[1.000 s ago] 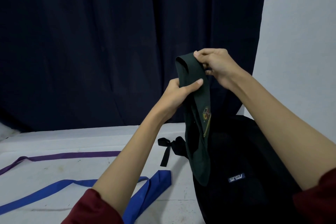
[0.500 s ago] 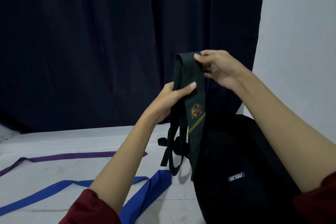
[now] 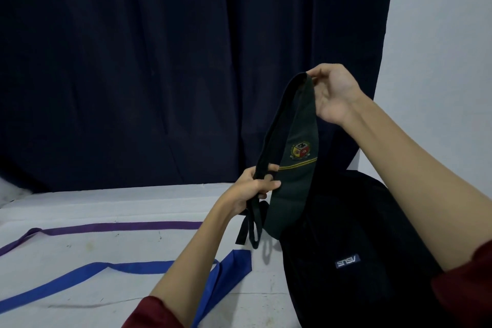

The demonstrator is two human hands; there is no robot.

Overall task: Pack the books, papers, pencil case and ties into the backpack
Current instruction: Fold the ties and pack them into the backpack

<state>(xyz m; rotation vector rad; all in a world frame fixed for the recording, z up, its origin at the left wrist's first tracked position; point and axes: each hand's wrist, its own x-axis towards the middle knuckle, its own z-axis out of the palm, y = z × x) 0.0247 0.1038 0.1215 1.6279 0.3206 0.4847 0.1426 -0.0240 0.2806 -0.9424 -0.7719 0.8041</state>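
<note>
1. Nearest on the white tabletop (image 3: 80, 298): a bright blue fabric tie (image 3: 218, 278) lies loose and unpacked, its broad end just left of the black fabric backpack (image 3: 354, 234).
2. Beyond it a thin purple fabric tie (image 3: 119, 228) lies stretched flat, also unpacked.
3. The backpack stands at right; whether it is open, or already holds books, papers or the pencil case, cannot be told. None of those show outside it.
4. Left hand (image 3: 255, 189): grip curled round the narrow strands of a dark green fabric tie with an embroidered crest (image 3: 292, 168), thumb across the front.
5. Right hand (image 3: 332, 90): grip pinches the folded top of the same tie, higher and farther off.
6. The green tie hangs doubled between the two grips, above the tabletop and just left of the backpack's upper part.
7. Judgement: folding in hand; all three ties remain to be packed.
8. Farthest: dark navy curtain (image 3: 159, 61), pale wall (image 3: 439, 34) at right.
</note>
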